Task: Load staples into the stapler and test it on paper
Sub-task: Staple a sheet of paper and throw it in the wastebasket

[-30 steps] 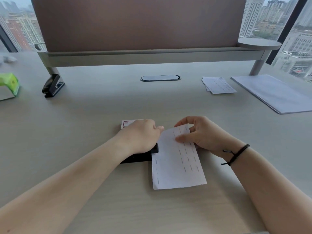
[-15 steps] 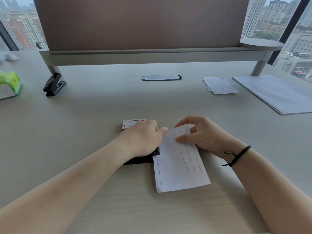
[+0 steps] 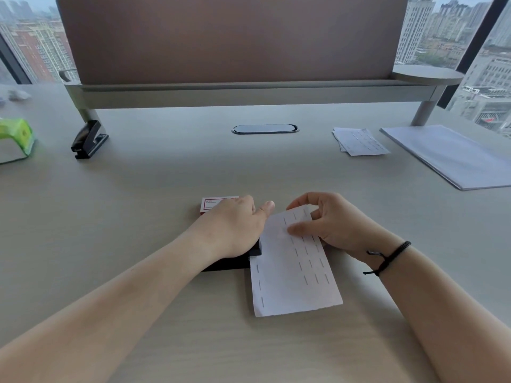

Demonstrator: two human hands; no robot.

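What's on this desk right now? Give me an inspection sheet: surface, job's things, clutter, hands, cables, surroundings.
Surface: pale wood-grain desk, with an oval grommet at the back.
Job's things: black stapler under the left hand; paper, already bearing rows of staples, with its left edge at the stapler; staple box behind the left hand.
Clutter: second stapler far left; green object at the left edge; stapled slips; sheet stack at right.
Hands: left hand rests on the stapler; right hand pinches the paper's top, black cord on its wrist.
Cables: nothing seen.
Surroundings: brown divider on a shelf; windows onto city buildings.
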